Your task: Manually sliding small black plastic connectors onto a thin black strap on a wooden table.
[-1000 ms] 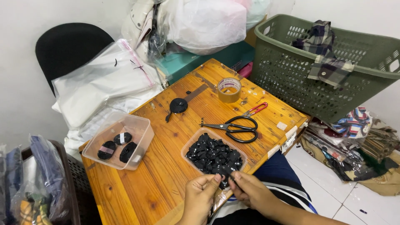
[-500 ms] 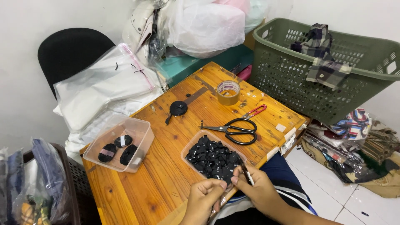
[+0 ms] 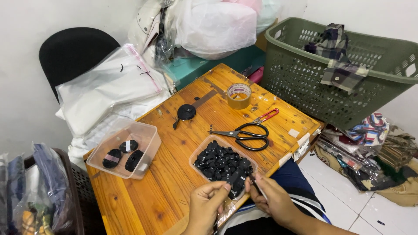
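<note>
Two clear plastic trays sit on the wooden table (image 3: 174,174). Near its left edge, the larger tray (image 3: 126,148) holds three dark oval bundles (image 3: 123,153) wrapped with pale bands. Further along, toward the middle, a black tape measure (image 3: 186,112) lies flat, with a roll of brown tape (image 3: 239,95) near the far edge and black-handled scissors (image 3: 246,134) toward the right edge. The smaller tray (image 3: 224,164) rests at the near edge, heaped with small black pieces (image 3: 220,162).

At that near edge, the left hand (image 3: 208,204) is curled with its fingertips pinched on a small black piece (image 3: 237,179) just over the tray's rim. The right hand (image 3: 272,198), just beside it, has its fingers closed around a thin dark tool (image 3: 256,182) whose kind I cannot tell; its tip meets the same piece.

By my reading, the step in hand is working one piece from the heap with the tool. The next move likely calls for a steady pinch and fine tool control, well clear of the fingertips.
</note>
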